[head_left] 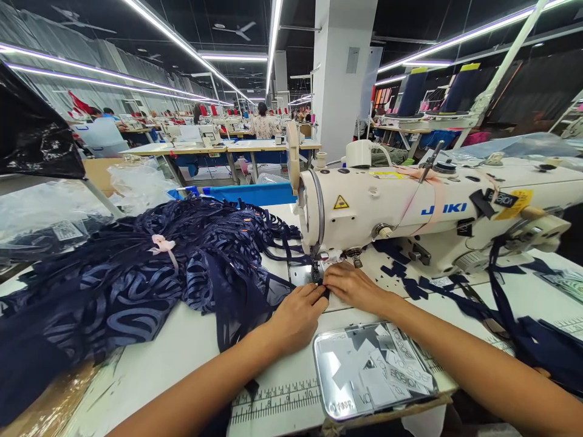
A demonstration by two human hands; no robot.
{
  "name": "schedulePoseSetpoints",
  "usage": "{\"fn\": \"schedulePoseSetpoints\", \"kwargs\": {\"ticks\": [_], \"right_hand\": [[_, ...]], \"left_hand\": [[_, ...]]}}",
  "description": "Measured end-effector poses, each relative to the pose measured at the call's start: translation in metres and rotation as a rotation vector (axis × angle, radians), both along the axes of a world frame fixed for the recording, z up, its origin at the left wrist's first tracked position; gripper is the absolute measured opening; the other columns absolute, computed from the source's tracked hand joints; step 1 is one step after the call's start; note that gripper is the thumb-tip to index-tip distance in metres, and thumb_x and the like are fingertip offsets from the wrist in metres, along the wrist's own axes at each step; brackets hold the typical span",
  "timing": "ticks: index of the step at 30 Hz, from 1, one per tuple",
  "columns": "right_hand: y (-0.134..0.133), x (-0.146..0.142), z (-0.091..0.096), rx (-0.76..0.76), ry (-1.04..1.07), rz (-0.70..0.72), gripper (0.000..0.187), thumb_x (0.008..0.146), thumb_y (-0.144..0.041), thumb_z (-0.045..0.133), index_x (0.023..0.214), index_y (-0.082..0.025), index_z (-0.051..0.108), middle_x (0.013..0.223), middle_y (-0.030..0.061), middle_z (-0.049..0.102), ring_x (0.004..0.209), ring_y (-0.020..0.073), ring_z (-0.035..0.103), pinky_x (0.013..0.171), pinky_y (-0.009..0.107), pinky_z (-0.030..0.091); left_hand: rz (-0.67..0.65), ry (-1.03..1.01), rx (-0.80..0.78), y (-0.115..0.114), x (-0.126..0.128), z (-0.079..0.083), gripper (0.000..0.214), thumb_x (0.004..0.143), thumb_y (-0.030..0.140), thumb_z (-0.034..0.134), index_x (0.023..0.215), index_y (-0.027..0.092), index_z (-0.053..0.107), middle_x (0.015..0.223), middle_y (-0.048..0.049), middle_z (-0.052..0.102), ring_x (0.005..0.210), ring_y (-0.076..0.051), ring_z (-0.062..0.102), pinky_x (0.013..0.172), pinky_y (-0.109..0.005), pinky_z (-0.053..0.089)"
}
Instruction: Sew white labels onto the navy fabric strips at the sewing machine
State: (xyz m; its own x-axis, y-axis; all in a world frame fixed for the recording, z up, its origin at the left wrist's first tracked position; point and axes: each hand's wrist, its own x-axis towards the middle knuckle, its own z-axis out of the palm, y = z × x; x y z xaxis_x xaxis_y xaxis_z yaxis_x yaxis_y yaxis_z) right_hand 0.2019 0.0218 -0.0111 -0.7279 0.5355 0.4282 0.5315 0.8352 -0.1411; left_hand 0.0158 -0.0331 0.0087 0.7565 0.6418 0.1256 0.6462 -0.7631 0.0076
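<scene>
Both hands meet at the presser foot of a white sewing machine. My left hand has its fingers closed on a navy fabric piece, just in front of the foot. My right hand pinches the edge of the same fabric from the right side, its fingertips almost touching the left hand's. Sheer and patterned navy cloth runs leftward from the fingers into a large heap of navy garments. A pale pink ribbon lies on that heap. The hands hide the exact stitching spot.
A metal tin lid with white printed labels sits at the table's front edge. Navy scraps and straps lie right of the needle. Ruler markings run along the front. A black plastic bag hangs at left.
</scene>
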Motion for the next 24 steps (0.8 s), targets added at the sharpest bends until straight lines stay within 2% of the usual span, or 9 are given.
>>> {"fn": "schedulePoseSetpoints", "kwargs": {"ticks": [2,5,12,24], "right_hand": [[-0.005,0.001,0.003,0.147,-0.151,0.036,0.021,0.087,-0.01,0.04,0.081,-0.013,0.059,0.083,0.0079,0.059,0.078,0.0173,0.051,0.069,0.031,0.042],[-0.008,0.002,0.005,0.237,-0.254,0.043,0.022,0.088,-0.009,0.038,0.086,-0.011,0.06,0.086,0.0098,0.06,0.079,0.0182,0.052,0.072,0.033,0.043],[0.005,0.008,0.002,0.238,-0.218,0.012,0.024,0.089,-0.012,0.038,0.097,-0.014,0.061,0.103,0.0094,0.061,0.088,0.0179,0.057,0.072,0.031,0.048],[0.007,0.008,0.013,0.23,-0.275,-0.004,0.03,0.087,-0.007,0.037,0.105,-0.012,0.061,0.112,0.0103,0.061,0.096,0.0204,0.058,0.079,0.032,0.049]], "left_hand": [[-0.003,-0.02,0.006,-0.001,-0.001,-0.001,0.03,0.072,0.004,0.042,0.099,0.01,0.054,0.12,-0.0131,0.052,0.113,-0.024,0.044,0.098,-0.037,0.037],[-0.008,-0.041,0.029,-0.001,-0.002,0.0,0.029,0.074,0.005,0.041,0.1,0.009,0.054,0.116,-0.0135,0.054,0.112,-0.023,0.047,0.098,-0.036,0.037],[0.011,0.008,0.072,0.006,0.005,0.002,0.029,0.075,0.008,0.043,0.102,0.008,0.055,0.116,-0.0153,0.055,0.11,-0.024,0.049,0.097,-0.038,0.039],[0.089,0.049,0.13,0.008,0.012,-0.001,0.03,0.077,0.009,0.044,0.105,0.007,0.056,0.118,-0.0158,0.054,0.108,-0.025,0.051,0.095,-0.036,0.04]]}}
